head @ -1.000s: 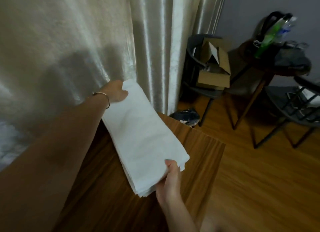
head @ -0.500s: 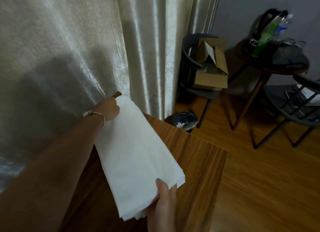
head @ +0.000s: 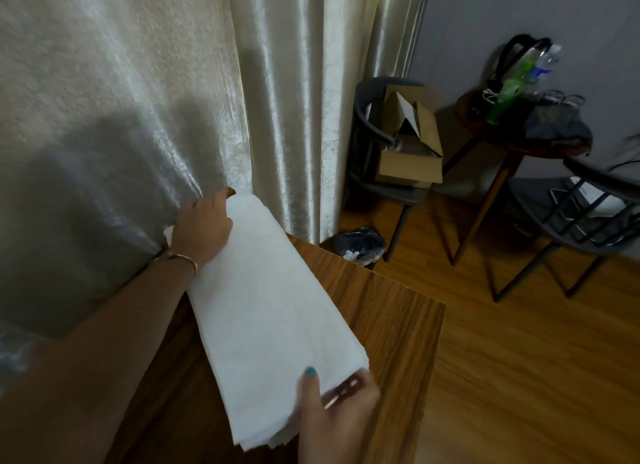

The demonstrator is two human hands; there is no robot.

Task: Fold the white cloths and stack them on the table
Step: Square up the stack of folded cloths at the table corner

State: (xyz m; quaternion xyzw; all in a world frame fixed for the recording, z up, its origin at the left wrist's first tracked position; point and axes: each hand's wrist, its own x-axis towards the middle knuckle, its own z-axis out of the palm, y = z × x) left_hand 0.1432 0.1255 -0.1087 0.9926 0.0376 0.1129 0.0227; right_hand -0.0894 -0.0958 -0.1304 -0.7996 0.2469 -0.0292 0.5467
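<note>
The brown wood-grain table point(head: 391, 321) is carrying a thick stack of folded white cloths point(head: 273, 311), a long narrow bundle running from the table's far left corner by the pale shiny curtain point(head: 138, 82) down toward the near edge. Many layered edges are showing at the near end, so most folding is looking done; judging from this, the stack is being set down or squared up. Whether it is lying flat on the tabletop or being held just above, cannot tell. No unfolded cloths are showing anywhere in view, so what is left is unclear.

The left hand point(head: 204, 229) is gripping the far end of the stack, fingers curling round the edge, a thin metal bangle point(head: 183, 259) sitting on the wrist. The right hand point(head: 337, 415) is pinching the near right corner, thumb on top with a teal nail, remaining fingers underneath and out of sight.

Containers, big to small: an open brown cardboard box point(head: 410, 148) is sitting on the seat of a dark grey chair point(head: 377, 172) beyond the table, flaps up, contents too dim to tell. A small dark bin point(head: 360, 245) on the floor by the table's far corner is holding something white. A green plastic bottle point(head: 505, 96) and a clear plastic bottle point(head: 542, 67) are standing on a round dark wooden side table point(head: 485, 141); fill levels unreadable.
</note>
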